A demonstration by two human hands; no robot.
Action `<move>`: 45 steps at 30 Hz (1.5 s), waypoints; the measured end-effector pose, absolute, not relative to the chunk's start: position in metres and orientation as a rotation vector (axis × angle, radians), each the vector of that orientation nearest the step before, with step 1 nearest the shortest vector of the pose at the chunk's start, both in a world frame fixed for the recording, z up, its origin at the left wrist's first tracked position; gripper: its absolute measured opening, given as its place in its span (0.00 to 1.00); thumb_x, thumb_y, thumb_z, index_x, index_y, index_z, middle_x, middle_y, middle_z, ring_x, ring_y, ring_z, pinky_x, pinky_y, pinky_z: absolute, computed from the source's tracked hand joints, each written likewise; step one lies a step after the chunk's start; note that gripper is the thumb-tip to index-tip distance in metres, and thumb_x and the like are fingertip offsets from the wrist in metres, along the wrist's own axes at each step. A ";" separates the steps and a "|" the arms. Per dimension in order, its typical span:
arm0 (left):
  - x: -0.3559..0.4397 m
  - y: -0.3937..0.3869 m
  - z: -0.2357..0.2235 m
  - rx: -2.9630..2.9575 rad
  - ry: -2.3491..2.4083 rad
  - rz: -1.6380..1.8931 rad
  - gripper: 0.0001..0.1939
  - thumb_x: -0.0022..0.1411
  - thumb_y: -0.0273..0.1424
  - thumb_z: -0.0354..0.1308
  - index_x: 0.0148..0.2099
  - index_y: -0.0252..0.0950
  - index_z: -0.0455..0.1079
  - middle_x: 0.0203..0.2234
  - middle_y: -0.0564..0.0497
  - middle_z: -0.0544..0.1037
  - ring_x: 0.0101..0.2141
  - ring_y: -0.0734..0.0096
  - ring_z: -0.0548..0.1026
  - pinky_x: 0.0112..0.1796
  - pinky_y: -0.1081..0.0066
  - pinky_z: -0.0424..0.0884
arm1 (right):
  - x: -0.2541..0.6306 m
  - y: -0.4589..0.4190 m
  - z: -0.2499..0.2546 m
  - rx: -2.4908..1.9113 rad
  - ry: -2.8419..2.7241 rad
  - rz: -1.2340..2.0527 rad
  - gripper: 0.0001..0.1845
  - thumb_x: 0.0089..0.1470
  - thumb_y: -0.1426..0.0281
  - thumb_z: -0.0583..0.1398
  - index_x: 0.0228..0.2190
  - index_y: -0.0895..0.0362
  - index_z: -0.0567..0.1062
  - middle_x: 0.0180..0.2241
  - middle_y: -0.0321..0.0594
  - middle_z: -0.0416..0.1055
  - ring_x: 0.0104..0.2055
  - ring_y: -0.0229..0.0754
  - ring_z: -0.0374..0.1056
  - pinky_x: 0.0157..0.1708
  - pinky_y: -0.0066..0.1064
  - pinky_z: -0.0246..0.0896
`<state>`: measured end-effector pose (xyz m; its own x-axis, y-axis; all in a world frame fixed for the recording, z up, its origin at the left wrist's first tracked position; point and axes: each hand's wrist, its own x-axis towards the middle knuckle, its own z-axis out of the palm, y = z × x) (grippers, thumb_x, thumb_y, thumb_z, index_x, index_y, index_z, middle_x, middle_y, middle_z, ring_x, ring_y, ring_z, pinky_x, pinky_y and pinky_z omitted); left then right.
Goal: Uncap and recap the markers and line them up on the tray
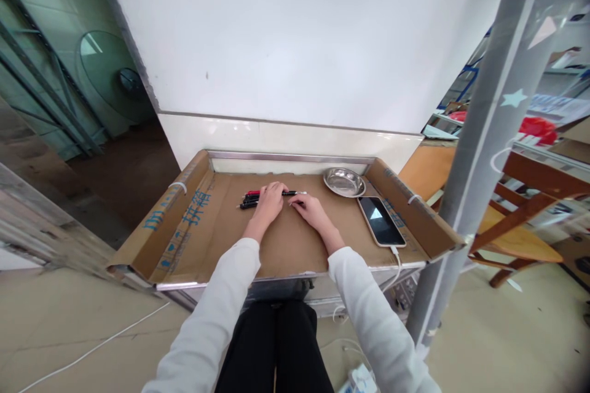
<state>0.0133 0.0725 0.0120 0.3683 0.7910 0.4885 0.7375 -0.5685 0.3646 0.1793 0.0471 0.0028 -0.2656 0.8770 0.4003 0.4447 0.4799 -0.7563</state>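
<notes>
Head view: the left hand (271,198) covers a group of pens (251,198) left of centre on the cardboard surface (295,239), fingers curled over them. The right hand (311,209) pinches narrowly at the pens' right end; its exact grip cannot be determined.

Bright, soft glare — edges stretched

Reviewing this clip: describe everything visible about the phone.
The phone lies screen up on the brown cardboard, slanted, to the right of both hands. It has a dark screen with a bright reflection, a pale rim and rounded corners. A white cable is plugged into its near end. Its far end sits close to the shiny metal dish; whether they touch is unclear.
</notes>
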 end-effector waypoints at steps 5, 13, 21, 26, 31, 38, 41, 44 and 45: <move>0.009 0.066 0.014 2.511 1.372 0.885 0.15 0.55 0.22 0.48 0.43 0.42 0.67 0.44 0.48 0.72 0.48 0.60 0.64 0.46 0.60 0.58 | 0.186 0.048 0.004 -1.134 -1.975 0.446 0.12 0.49 0.72 0.59 0.37 0.52 0.74 0.41 0.40 0.71 0.46 0.42 0.63 0.50 0.37 0.54; 0.014 0.064 0.012 2.659 1.396 0.815 0.06 0.61 0.33 0.51 0.37 0.40 0.69 0.35 0.49 0.74 0.41 0.61 0.66 0.42 0.62 0.57 | 0.201 0.045 0.002 -1.306 -1.945 0.205 0.14 0.49 0.75 0.57 0.39 0.55 0.73 0.40 0.42 0.67 0.44 0.43 0.61 0.49 0.37 0.55; 0.022 0.072 0.008 2.667 1.609 0.898 0.05 0.61 0.31 0.52 0.40 0.38 0.66 0.36 0.46 0.72 0.40 0.60 0.65 0.40 0.62 0.57 | 0.205 0.057 -0.002 -1.381 -1.953 0.247 0.10 0.51 0.78 0.54 0.32 0.57 0.74 0.30 0.40 0.65 0.36 0.41 0.61 0.42 0.34 0.58; 0.021 0.073 0.008 2.673 1.652 0.913 0.05 0.61 0.31 0.51 0.37 0.38 0.67 0.35 0.45 0.70 0.41 0.58 0.64 0.40 0.61 0.57 | 0.196 0.063 -0.001 -1.262 -1.967 0.300 0.11 0.50 0.79 0.53 0.34 0.56 0.72 0.35 0.40 0.66 0.39 0.41 0.63 0.44 0.34 0.58; 0.020 0.067 0.008 2.667 1.658 0.946 0.08 0.63 0.32 0.49 0.37 0.38 0.69 0.36 0.44 0.71 0.40 0.57 0.64 0.40 0.60 0.57 | 0.194 0.063 -0.004 -1.315 -1.938 0.175 0.11 0.52 0.79 0.52 0.34 0.57 0.71 0.37 0.43 0.63 0.43 0.43 0.60 0.47 0.36 0.57; 0.015 0.052 0.009 2.560 1.736 1.067 0.09 0.62 0.34 0.49 0.40 0.38 0.68 0.35 0.44 0.72 0.39 0.58 0.66 0.40 0.60 0.59 | 0.190 0.058 -0.001 -1.366 -1.876 0.162 0.10 0.54 0.77 0.50 0.33 0.56 0.71 0.36 0.42 0.61 0.39 0.41 0.62 0.43 0.34 0.59; 0.010 0.043 0.007 2.402 1.953 1.239 0.13 0.64 0.35 0.45 0.34 0.37 0.68 0.31 0.43 0.72 0.38 0.57 0.66 0.40 0.58 0.60 | 0.189 0.052 0.005 -1.416 -1.890 0.101 0.09 0.54 0.74 0.52 0.34 0.56 0.72 0.35 0.42 0.62 0.38 0.42 0.62 0.42 0.33 0.58; 0.004 0.035 0.004 2.156 2.220 1.347 0.11 0.62 0.31 0.45 0.34 0.35 0.67 0.31 0.40 0.71 0.38 0.54 0.66 0.38 0.56 0.61 | 0.189 0.046 0.009 -1.451 -1.893 0.065 0.11 0.53 0.75 0.51 0.33 0.56 0.73 0.35 0.41 0.63 0.35 0.40 0.62 0.39 0.31 0.57; 0.003 0.032 0.003 2.098 2.280 1.339 0.09 0.61 0.30 0.46 0.35 0.35 0.67 0.32 0.40 0.71 0.38 0.53 0.66 0.37 0.56 0.61 | 0.189 0.045 0.010 -1.453 -1.897 0.065 0.12 0.53 0.76 0.51 0.33 0.56 0.73 0.34 0.41 0.63 0.34 0.40 0.62 0.38 0.31 0.57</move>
